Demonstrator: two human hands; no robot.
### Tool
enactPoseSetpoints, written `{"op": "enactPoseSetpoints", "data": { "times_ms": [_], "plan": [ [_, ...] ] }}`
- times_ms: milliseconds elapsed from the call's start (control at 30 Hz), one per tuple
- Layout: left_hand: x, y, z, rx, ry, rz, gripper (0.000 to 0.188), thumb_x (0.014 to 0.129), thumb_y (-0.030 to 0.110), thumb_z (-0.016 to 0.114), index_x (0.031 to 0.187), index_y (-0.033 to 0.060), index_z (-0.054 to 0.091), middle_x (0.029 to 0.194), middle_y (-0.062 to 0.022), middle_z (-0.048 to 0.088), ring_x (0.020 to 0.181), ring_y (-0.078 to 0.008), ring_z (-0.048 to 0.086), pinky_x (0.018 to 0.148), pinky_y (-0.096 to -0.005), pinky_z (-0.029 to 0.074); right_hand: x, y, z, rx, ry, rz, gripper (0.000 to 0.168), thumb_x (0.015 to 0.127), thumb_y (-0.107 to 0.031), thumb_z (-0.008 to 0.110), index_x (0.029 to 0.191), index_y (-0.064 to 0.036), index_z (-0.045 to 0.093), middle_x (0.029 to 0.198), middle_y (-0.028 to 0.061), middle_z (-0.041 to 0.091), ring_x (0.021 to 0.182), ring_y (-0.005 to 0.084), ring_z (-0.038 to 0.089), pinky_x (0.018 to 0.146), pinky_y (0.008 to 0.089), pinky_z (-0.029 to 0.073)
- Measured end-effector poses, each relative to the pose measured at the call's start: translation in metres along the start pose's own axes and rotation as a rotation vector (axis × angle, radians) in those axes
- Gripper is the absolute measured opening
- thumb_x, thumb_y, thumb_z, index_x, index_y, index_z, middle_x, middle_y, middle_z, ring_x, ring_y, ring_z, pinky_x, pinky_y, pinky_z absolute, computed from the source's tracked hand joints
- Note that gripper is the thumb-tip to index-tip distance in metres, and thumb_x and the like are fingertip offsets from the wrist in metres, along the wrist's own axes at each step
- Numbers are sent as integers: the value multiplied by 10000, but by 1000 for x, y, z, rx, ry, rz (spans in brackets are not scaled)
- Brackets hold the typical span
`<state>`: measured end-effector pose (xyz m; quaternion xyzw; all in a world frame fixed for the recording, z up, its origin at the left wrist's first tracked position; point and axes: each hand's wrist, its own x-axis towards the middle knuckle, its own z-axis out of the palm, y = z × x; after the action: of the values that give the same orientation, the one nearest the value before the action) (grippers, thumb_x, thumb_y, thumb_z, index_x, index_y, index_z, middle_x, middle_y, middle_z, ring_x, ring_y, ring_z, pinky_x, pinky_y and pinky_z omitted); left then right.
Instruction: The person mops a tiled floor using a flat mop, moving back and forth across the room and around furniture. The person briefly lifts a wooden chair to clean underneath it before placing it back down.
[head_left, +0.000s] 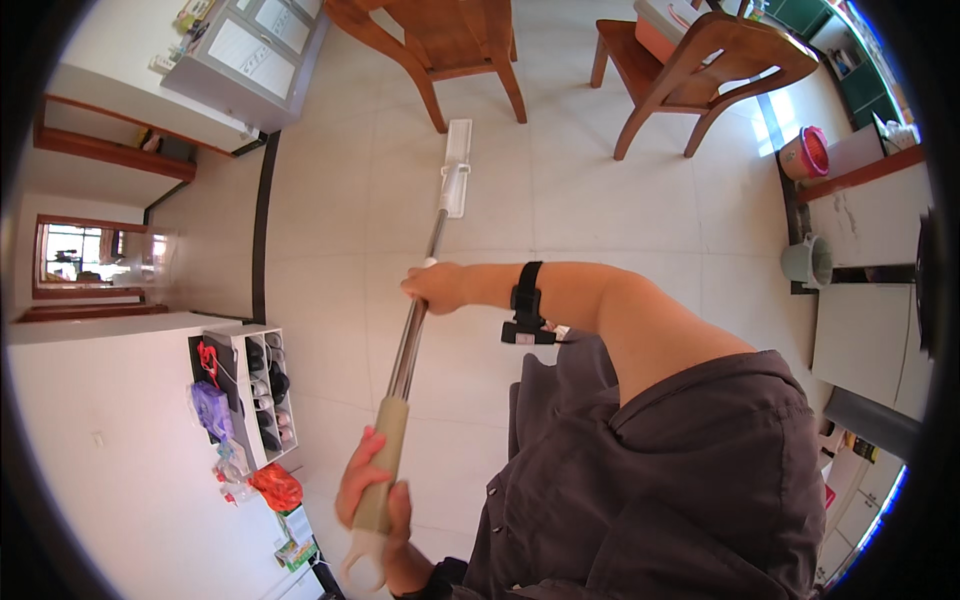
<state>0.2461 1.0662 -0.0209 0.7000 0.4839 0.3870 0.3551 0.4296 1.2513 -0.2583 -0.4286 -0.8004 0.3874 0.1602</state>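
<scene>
A flat mop slants across the view, with a metal pole (410, 345), a beige grip (381, 465) and a ring at its near end. My left hand (371, 484) is wrapped around the beige grip just above that ring. Further up, my right hand (439, 287) closes around the metal pole, that arm stretched across from the right. A black strap with a small device (527, 319) sits on my right forearm. The mop's long white head (458, 169) lies on the tiled floor (600, 217), its far end close to a wooden chair's leg.
Wooden chairs stand ahead, one at centre (457, 37) and one to the right (675, 82) bearing a plastic container. At left are a shoe rack (270, 390) and a red plastic bag (276, 487). Buckets, one pink (806, 154) and one pale green (806, 261), line the right side.
</scene>
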Motion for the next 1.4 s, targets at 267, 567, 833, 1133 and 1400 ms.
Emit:
{"op": "enactPoseSetpoints", "data": {
  "times_ms": [267, 567, 833, 1133, 1400],
  "plan": [
    [63, -70, 86, -35, -125, 5, 189, 798, 56, 595, 956, 28, 495, 1246, -235, 492, 1236, -361, 417, 1029, -455, 312, 34, 123, -35, -137, 117, 172, 169, 765, -110, 583, 914, -160, 521, 984, 35, 544, 888, 270, 588, 727, 397, 471],
    [112, -76, 99, 57, -315, 176, 244, 746, 49, 677, 930, 31, 518, 1233, -221, 517, 1221, -372, 446, 978, -423, 378, 22, 158, -42, 67, 453, 273, 192, 759, -56, 583, 913, -140, 505, 973, 50, 544, 882, 296, 583, 729, 393, 470],
    [28, -30, 40, 144, -344, 144, 170, 732, 11, 627, 875, 19, 535, 1164, -214, 571, 1177, -383, 492, 954, -419, 402, -28, 75, 29, 185, 488, 246, 191, 769, -45, 557, 916, -133, 471, 986, 60, 499, 885, 300, 556, 737, 391, 459],
    [-145, 9, -8, 310, -319, 157, 200, 690, -27, 636, 865, 17, 551, 1136, -207, 585, 1120, -388, 536, 909, -406, 450, -76, -44, 174, 395, 559, 163, 153, 805, -168, 592, 884, -131, 467, 948, 66, 505, 868, 294, 546, 743, 385, 456],
    [-285, 27, -35, 431, -195, 52, 177, 710, -12, 630, 866, 19, 551, 1139, -226, 580, 1120, -383, 538, 925, -409, 436, -104, -131, 285, 337, 300, 27, 168, 785, -118, 600, 921, -134, 503, 991, 91, 530, 918, 300, 566, 767, 387, 459]
  ]
}}
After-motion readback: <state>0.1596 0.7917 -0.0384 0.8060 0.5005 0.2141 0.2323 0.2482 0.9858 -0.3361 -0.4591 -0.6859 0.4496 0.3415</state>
